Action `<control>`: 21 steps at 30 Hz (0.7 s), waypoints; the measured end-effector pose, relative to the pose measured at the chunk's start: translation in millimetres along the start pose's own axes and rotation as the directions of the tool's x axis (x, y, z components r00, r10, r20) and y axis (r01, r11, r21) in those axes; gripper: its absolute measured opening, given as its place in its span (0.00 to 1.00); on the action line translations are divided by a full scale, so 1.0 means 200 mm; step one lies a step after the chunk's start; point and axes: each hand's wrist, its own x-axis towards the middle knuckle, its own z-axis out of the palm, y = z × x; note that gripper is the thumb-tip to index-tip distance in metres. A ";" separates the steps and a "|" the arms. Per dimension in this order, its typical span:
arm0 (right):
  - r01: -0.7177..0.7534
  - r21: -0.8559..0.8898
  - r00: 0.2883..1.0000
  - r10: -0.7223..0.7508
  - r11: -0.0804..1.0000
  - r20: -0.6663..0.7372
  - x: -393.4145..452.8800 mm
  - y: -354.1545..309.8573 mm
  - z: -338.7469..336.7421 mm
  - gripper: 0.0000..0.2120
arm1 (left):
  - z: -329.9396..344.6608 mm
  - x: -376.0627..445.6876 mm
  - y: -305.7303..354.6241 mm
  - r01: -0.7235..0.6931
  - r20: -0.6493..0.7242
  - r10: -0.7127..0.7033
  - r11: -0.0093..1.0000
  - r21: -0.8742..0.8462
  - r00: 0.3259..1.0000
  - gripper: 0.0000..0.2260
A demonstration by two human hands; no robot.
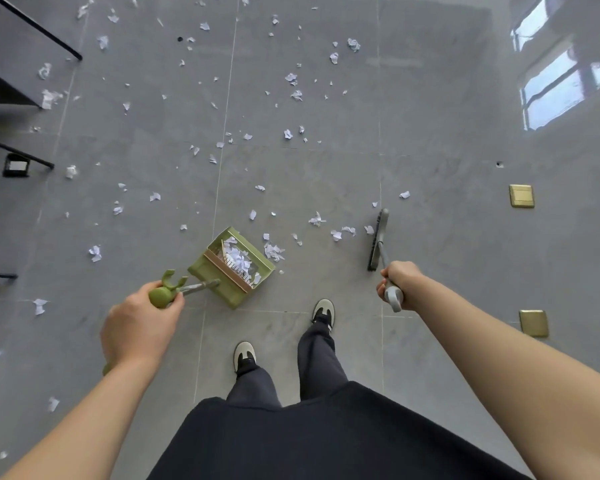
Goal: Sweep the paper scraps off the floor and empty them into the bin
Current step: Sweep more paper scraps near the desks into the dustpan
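Green dustpan (231, 266) resting on the grey tiled floor (430, 98), partly filled with white paper scraps (238, 258), more scraps (291, 77) scattered wide across the tiles ahead and to the left. Left hand (141, 322) with fingers curled round the knob end of the dustpan's long handle (194, 288). Right hand (397, 280) wrapped tight round the grey broom handle (394, 296), broom head (378, 239) down on the floor just right of a few scraps. Two shoes (323, 310) just behind the dustpan. Brass floor plates (521, 195) at far right
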 end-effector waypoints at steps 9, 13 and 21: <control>0.029 -0.211 0.998 -0.019 0.977 0.052 0.24 -0.28 -0.08 0.10 | 0.07 -0.03 0.27 0.060 -0.024 -0.060 0.998 0.002 0.998 0.13; 0.044 -0.316 0.996 -0.016 0.948 0.090 0.20 -0.27 -0.04 0.10 | 0.07 -0.03 0.31 0.049 -0.015 -0.049 0.999 0.014 0.999 0.13; 0.065 -0.409 0.977 0.025 0.910 0.211 0.02 -0.19 0.03 0.04 | 0.07 0.01 0.35 0.021 0.008 -0.021 1.000 0.013 1.000 0.11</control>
